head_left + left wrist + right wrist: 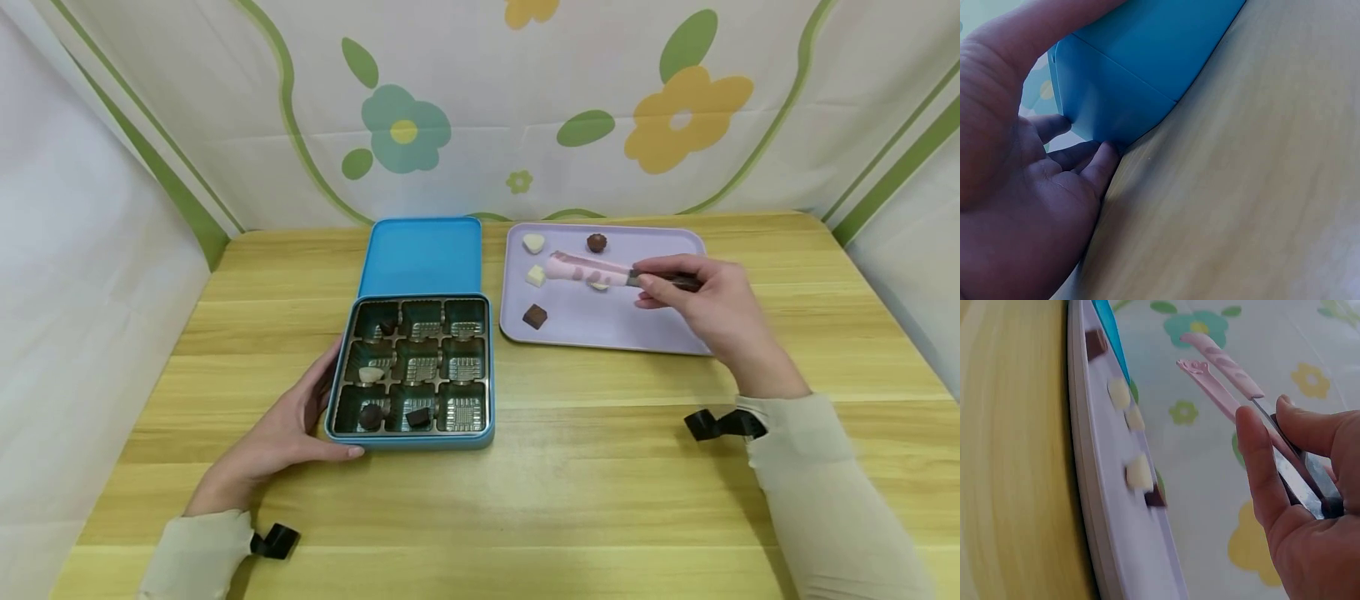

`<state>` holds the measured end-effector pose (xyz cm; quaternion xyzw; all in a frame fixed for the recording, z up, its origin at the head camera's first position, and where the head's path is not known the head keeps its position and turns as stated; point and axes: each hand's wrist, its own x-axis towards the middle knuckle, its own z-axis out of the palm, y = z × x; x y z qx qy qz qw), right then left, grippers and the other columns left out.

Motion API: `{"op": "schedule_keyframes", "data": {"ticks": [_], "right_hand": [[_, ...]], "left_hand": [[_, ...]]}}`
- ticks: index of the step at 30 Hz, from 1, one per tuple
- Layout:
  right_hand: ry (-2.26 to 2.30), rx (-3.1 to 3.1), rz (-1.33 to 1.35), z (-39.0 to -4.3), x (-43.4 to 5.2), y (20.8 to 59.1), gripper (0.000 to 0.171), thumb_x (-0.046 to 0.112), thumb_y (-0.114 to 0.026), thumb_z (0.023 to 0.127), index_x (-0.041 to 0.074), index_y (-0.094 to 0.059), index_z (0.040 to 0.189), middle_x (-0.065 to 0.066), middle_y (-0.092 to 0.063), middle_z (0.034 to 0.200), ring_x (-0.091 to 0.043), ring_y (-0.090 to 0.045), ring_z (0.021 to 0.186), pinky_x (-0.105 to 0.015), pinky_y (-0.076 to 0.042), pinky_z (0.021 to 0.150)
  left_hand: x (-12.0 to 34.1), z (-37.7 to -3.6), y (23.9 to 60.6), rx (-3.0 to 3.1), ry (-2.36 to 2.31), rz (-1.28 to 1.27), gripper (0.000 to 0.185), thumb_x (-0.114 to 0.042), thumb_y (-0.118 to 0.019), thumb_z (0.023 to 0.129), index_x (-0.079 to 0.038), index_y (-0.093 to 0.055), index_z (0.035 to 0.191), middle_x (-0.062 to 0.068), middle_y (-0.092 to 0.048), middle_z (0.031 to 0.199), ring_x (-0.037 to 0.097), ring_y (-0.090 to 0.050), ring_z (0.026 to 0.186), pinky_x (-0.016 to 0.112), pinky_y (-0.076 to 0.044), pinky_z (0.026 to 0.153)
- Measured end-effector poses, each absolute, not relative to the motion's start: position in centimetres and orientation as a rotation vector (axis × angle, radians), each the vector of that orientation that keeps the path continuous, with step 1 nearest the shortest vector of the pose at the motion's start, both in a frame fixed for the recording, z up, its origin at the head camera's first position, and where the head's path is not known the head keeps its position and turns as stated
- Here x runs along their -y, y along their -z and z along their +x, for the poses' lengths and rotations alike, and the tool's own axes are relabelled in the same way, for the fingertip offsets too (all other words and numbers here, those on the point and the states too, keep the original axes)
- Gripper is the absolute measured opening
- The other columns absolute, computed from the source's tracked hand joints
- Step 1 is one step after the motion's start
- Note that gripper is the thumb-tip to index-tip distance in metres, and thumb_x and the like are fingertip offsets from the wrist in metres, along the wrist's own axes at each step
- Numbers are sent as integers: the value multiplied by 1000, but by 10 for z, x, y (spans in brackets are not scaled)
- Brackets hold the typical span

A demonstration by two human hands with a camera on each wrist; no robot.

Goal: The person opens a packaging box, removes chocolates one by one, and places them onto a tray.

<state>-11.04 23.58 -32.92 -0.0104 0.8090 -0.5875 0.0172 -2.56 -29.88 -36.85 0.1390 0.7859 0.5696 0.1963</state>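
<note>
My right hand (pixel 720 312) grips pink-and-silver tongs (pixel 592 270) above a lilac tray (pixel 600 329). In the right wrist view the tong arms stand apart with nothing between the tips. On the tray lie a white heart-shaped chocolate (pixel 533 242), a pale chocolate (pixel 536 276), a dark square chocolate (pixel 535 317) and a round brown chocolate (pixel 596 242). Another pale piece (pixel 597 286) is partly hidden under the tongs. My left hand (pixel 281 433) holds the near left corner of a blue tin (pixel 450 442), fingers at its side, thumb along the front.
The tin's gold divided insert (pixel 438 386) has several chocolates in its left column and bottom middle compartment. Behind the tin lies its blue lid (pixel 427 254). A wooden table (pixel 562 492) carries everything, and a flowered cloth (pixel 487 100) hangs at the back.
</note>
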Motion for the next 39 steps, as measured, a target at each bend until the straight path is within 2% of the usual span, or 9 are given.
{"op": "schedule_keyframes", "data": {"ticks": [5,9,13,17,25,29,32,39], "right_hand": [[1756,-2488,-257,-99,-206,320,32,18,-76,102,2,-76,130,8,-80,106,-10,-81,86,-23,-63,84],[1644,-2526,-480,-88,-179,314,23,14,-79,99,11,-81,123,2,-76,105,-10,-78,83,-24,-63,73],[1553,-2571,-783,-80,-152,310,23,10,-85,93,16,-84,115,4,-74,96,-10,-68,83,-23,-54,69],[1508,-2562,-1024,-75,-131,307,24,8,-88,90,14,-84,113,5,-75,93,-10,-61,81,-25,-50,69],[1461,-2481,-1138,-71,-112,302,21,10,-87,90,13,-84,111,7,-73,92,-7,-61,80,-26,-56,68],[1352,-2489,-1293,-71,-100,294,19,11,-87,91,10,-84,109,6,-71,92,-6,-57,77,-28,-54,64],[1219,-2497,-1400,-72,-88,286,19,13,-86,92,8,-83,110,2,-69,93,-4,-56,77,-25,-56,67],[859,-2531,-1489,-71,-57,272,12,17,-82,97,10,-83,107,1,-65,91,-5,-52,72,-19,-47,66]], "left_hand": [[299,-26,369,-2205,-1596,414,137,3,-94,78,-36,-4,174,7,-8,183,-7,-30,154,6,-37,114],[299,-26,369,-2200,-1597,419,137,2,-93,79,-36,-4,174,5,-8,183,-5,-31,155,7,-39,114],[299,-26,368,-2196,-1598,413,136,2,-93,79,-37,-3,174,3,-7,183,0,-29,157,8,-39,114],[299,-25,369,-2200,-1593,407,136,1,-93,80,-37,-3,174,4,-6,184,0,-29,157,7,-38,114],[300,-26,368,-2197,-1607,420,137,3,-93,78,-36,-4,174,8,-9,183,-7,-35,151,8,-40,112],[301,-27,366,-2192,-1611,428,137,4,-93,78,-35,-3,175,7,-7,183,-6,-32,153,8,-40,113],[301,-27,365,-2191,-1611,428,137,4,-93,78,-35,-3,175,6,-6,183,-5,-30,155,8,-39,114],[299,-25,367,-2181,-1616,425,137,4,-93,78,-35,-3,175,9,-6,183,-5,-33,153,9,-40,113]]}}
